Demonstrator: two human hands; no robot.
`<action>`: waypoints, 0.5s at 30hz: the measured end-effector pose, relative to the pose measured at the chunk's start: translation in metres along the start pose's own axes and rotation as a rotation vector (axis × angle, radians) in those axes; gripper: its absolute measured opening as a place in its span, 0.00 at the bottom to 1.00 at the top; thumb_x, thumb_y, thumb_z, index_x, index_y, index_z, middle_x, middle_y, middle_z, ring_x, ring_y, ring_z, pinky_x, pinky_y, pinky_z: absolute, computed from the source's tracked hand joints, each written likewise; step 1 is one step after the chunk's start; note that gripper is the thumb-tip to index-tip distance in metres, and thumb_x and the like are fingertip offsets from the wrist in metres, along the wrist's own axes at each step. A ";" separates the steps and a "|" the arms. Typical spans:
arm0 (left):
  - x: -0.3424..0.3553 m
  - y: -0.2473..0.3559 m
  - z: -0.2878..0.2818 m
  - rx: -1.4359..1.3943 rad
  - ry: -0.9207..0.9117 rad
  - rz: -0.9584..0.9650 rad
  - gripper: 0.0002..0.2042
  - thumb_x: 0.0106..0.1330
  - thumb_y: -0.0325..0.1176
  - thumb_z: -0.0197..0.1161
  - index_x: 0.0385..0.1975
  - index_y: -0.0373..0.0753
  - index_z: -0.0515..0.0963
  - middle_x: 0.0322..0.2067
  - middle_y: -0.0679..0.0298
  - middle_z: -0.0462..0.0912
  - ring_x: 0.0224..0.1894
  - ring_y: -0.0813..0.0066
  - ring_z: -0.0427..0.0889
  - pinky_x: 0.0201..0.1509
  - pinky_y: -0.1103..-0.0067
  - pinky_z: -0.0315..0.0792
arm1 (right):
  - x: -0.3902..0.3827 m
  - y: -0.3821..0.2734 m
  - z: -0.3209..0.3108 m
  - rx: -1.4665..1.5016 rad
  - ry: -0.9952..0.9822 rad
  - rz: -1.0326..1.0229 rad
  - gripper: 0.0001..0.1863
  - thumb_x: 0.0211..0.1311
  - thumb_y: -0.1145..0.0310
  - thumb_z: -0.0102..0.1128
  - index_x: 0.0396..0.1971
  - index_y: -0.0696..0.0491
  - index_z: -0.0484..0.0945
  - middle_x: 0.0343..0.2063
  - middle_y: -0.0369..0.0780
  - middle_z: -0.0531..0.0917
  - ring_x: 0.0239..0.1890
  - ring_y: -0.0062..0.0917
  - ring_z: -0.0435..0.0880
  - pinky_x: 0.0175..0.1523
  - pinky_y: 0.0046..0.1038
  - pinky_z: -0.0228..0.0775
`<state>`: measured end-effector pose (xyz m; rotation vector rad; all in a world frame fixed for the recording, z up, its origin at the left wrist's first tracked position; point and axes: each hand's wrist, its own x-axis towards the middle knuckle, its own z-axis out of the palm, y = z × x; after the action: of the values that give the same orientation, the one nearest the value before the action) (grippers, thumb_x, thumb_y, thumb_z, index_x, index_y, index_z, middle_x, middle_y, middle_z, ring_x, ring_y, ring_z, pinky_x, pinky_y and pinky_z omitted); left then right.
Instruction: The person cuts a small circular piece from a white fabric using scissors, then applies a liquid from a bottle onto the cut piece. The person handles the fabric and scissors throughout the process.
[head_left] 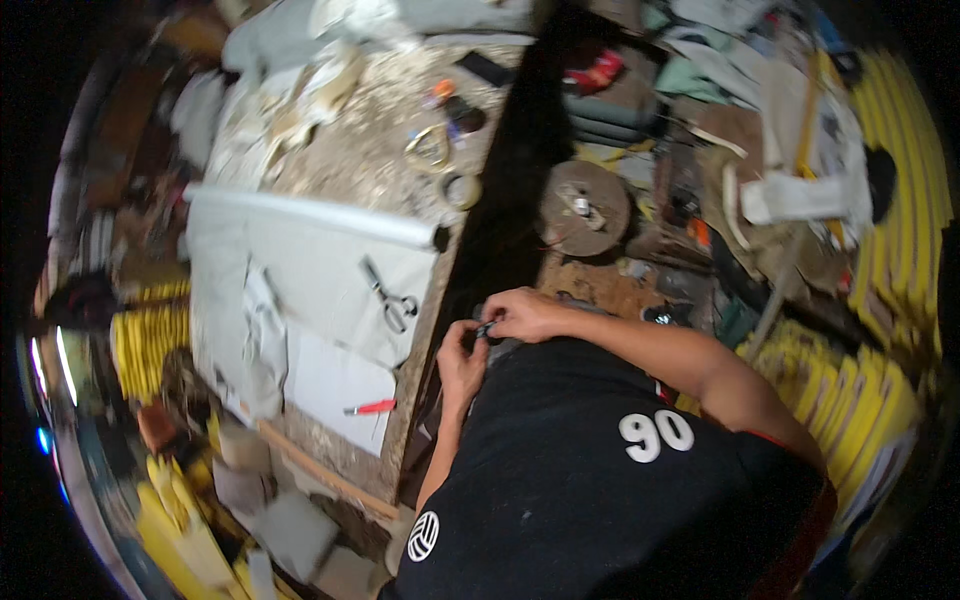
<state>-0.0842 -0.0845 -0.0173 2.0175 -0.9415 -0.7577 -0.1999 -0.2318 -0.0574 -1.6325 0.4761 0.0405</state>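
Note:
In front of my body, beside the table's near edge, my left hand [461, 364] and my right hand [526, 315] come together with bent fingers. Between their fingertips they pinch a small dark object [485, 328], too small and blurred to name. To the left, light grey fabric [340, 255] is spread over the worktable [390, 120], its far edge rolled up. Scissors with dark handles [399, 315] lie on the fabric. A white sheet [330, 385] nearer to me carries a red-handled tool [375, 407], perhaps a cutter. Neither hand touches these.
A tape roll [461, 191], a yellowish ring [428, 148] and a black flat object [485, 68] lie farther along the table. Right of a dark gap stands a round stool-like disc [585, 208] with small items. Stacked yellow-edged pieces [895, 150] and heaped cloth crowd the right side.

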 end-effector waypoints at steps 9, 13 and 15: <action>-0.020 -0.003 -0.022 -0.075 -0.045 -0.147 0.14 0.60 0.32 0.63 0.44 0.35 0.75 0.36 0.57 0.79 0.29 0.72 0.75 0.33 0.76 0.70 | 0.003 -0.013 0.014 -0.007 -0.060 0.077 0.12 0.56 0.69 0.65 0.38 0.59 0.79 0.27 0.37 0.80 0.30 0.18 0.78 0.38 0.24 0.72; -0.049 -0.019 -0.032 -0.119 0.026 -0.179 0.13 0.59 0.30 0.62 0.43 0.34 0.75 0.35 0.56 0.78 0.31 0.69 0.75 0.36 0.74 0.70 | 0.007 -0.015 0.041 -0.018 -0.177 0.119 0.12 0.56 0.69 0.65 0.37 0.59 0.78 0.28 0.37 0.81 0.32 0.18 0.78 0.38 0.24 0.72; -0.055 -0.022 -0.048 -0.135 0.019 -0.230 0.13 0.58 0.29 0.61 0.42 0.33 0.75 0.35 0.56 0.78 0.33 0.67 0.76 0.38 0.73 0.70 | 0.015 -0.030 0.050 -0.032 -0.229 0.101 0.12 0.55 0.69 0.65 0.37 0.60 0.78 0.28 0.38 0.81 0.32 0.18 0.78 0.39 0.25 0.72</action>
<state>-0.0705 -0.0115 -0.0004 2.0300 -0.6357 -0.9000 -0.1636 -0.1871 -0.0402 -1.6110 0.3825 0.3091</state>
